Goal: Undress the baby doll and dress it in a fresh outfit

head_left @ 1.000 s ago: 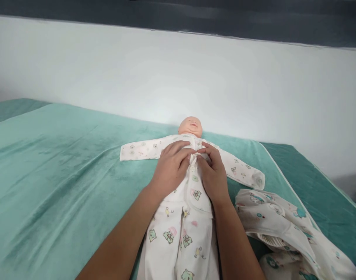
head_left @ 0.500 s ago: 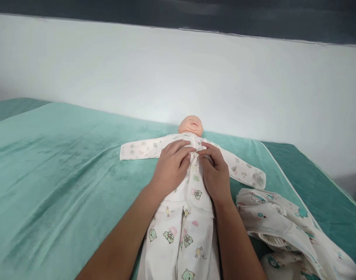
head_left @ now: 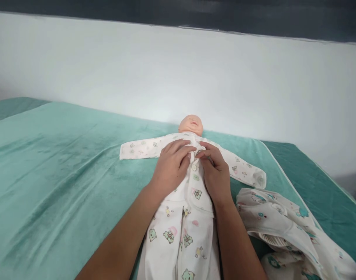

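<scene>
A baby doll lies on its back, dressed in a white baby shirt printed with small bears and matching trousers. Both sleeves stretch out sideways. On the chest, my left hand pinches the shirt's front edge near the upper buttons. Opposite it, my right hand grips the other front edge with thumb and forefinger. The fingertips nearly meet at the front opening. A round button shows just below them. The fabric right between the fingers is partly hidden.
A crumpled white printed baby garment lies to the right of the doll. Under everything spreads a light green plush cover, with a darker green strip at right. A white wall stands behind the doll's head.
My fingertips have shifted slightly at the shirt opening, the right thumb and forefinger drawing closer together. The doll and the garment beside it have stayed in place.
</scene>
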A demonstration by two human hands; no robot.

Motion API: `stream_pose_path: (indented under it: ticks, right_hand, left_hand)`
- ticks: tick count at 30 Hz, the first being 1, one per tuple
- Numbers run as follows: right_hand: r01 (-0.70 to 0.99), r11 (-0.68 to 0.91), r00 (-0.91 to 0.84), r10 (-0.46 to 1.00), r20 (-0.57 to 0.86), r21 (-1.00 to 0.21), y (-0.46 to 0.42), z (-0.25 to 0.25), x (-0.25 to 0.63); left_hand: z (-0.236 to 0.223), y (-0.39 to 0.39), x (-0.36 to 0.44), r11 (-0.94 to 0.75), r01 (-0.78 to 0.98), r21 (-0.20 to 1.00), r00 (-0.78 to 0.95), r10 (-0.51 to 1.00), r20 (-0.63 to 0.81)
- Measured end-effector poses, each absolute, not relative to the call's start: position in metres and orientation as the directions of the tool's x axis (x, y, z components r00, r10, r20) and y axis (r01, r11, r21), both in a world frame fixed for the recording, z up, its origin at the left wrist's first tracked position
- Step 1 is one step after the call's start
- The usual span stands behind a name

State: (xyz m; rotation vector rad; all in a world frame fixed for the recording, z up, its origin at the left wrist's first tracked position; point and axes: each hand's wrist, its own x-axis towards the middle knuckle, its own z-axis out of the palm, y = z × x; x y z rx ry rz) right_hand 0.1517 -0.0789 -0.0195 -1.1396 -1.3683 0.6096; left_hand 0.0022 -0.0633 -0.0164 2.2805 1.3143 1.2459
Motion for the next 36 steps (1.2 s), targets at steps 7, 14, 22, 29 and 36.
stream_pose_path:
  ticks: [7, 14, 22, 29, 36]
  right_hand:
    - [0.227, 0.348, 0.251, 0.882, 0.4, -0.909, -0.078, -0.02, 0.15]
    - [0.153, 0.287, 0.313, 0.894, 0.322, -0.946, -0.077, -0.021, 0.149]
    - [0.153, 0.466, 0.382, 0.785, 0.488, -0.871, -0.082, -0.017, 0.149]
    - [0.181, 0.396, 0.186, 0.885, 0.427, -0.9, -0.088, -0.013, 0.149]
    - [0.326, 0.375, 0.15, 0.886, 0.439, -0.868, -0.09, -0.011, 0.149]
  left_hand:
    - [-0.018, -0.064, 0.001, -0.592, 0.59, 0.549, 0.244, 0.779, 0.578]
    - [-0.017, -0.066, 0.0, -0.608, 0.561, 0.562, 0.29, 0.78, 0.554]
    - [0.001, -0.075, -0.002, -0.439, 0.383, 0.813, 0.207, 0.898, 0.387]
    - [0.006, -0.074, -0.011, -0.406, 0.368, 0.837, 0.364, 0.891, 0.273]
    - [0.011, -0.074, -0.02, -0.436, 0.339, 0.834, 0.49, 0.838, 0.239]
